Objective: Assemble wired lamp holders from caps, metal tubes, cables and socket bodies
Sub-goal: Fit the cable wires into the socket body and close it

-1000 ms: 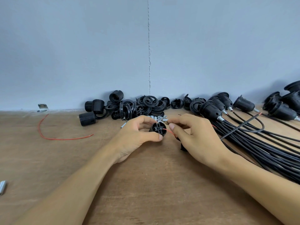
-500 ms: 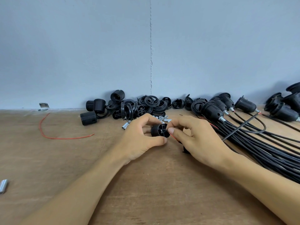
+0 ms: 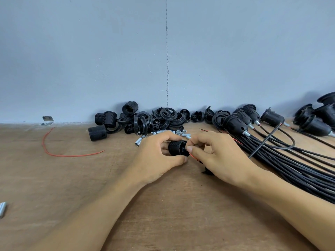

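- A metal tube point(image 3: 2, 209) lies blurred at the far left edge of the wooden table point(image 3: 54, 187)
- A small metal bracket point(image 3: 47, 120) sits where the table meets the grey wall point(image 3: 81, 51)
- A loose red wire point(image 3: 59, 151) curves across the bare wood, well apart from everything else
- A threaded black socket body point(image 3: 97, 133) lies on its side at the front left of a pile of black caps and rings point(image 3: 154, 120) heaped against the wall
- A scatter of short metal tubes point(image 3: 170, 133) lies just in front of that pile, beyond the fingers
- The left hand point(image 3: 157, 160) is curled around a black socket body point(image 3: 177, 148), thumb below and fingers over the top, holding it just above the table at centre
- The right hand point(image 3: 219, 156) meets it from the other side, thumb and forefinger pinched together at the socket's open end on a thin red lead point(image 3: 192, 155)
- A black piece point(image 3: 206, 172) shows under the right palm; I cannot tell what it is
- Finished lamp holders point(image 3: 235, 124) with metal tubes at their necks lie in a row to the right, by the wall
- Their black cables point(image 3: 299, 169) run in a thick bundle toward the right edge, one cable point(image 3: 262, 142) arching above the rest
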A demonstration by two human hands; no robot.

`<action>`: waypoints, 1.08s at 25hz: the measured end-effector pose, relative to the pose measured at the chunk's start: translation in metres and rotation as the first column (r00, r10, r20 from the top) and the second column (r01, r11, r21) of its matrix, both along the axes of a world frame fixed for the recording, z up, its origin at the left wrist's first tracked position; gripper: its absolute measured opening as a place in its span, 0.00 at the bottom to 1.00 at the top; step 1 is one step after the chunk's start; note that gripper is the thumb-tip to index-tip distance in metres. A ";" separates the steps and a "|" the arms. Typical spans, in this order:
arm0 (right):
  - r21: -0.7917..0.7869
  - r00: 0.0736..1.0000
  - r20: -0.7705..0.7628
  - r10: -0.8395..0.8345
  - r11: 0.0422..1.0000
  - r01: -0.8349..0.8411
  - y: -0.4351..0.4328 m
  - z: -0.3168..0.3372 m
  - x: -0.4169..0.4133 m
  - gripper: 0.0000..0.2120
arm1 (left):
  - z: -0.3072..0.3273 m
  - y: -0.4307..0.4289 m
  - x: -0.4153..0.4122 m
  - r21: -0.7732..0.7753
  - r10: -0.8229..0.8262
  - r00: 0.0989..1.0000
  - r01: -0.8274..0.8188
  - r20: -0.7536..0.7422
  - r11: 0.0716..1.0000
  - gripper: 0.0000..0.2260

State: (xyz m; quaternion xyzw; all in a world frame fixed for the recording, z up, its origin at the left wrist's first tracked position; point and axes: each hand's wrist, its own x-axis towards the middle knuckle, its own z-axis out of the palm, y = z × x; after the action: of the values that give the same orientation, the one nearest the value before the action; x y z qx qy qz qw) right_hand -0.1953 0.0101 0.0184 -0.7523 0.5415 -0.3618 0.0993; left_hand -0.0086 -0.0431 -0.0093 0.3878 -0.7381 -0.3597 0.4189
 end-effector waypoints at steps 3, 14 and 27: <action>-0.011 1.000 -0.008 -0.022 1.000 0.022 0.000 -0.001 -0.001 0.06 | 0.002 0.003 -0.001 -0.053 0.015 1.000 -0.014 0.026 0.999 0.19; -0.095 0.962 -0.252 -0.102 0.992 0.081 0.001 0.000 0.002 0.05 | -0.001 0.009 -0.012 -0.411 0.247 0.940 -0.133 0.237 0.902 0.17; 0.067 0.980 0.147 -0.135 0.990 0.126 -0.002 -0.010 0.007 0.06 | -0.001 0.009 -0.011 -0.294 0.269 0.951 -0.217 0.149 0.931 0.11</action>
State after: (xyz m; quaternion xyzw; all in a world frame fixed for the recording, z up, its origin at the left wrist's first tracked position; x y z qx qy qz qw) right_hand -0.1883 0.0079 0.0085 -0.6824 0.5908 -0.4078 0.1377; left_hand -0.0196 -0.0341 -0.0105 0.4467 -0.7628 -0.1611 0.4388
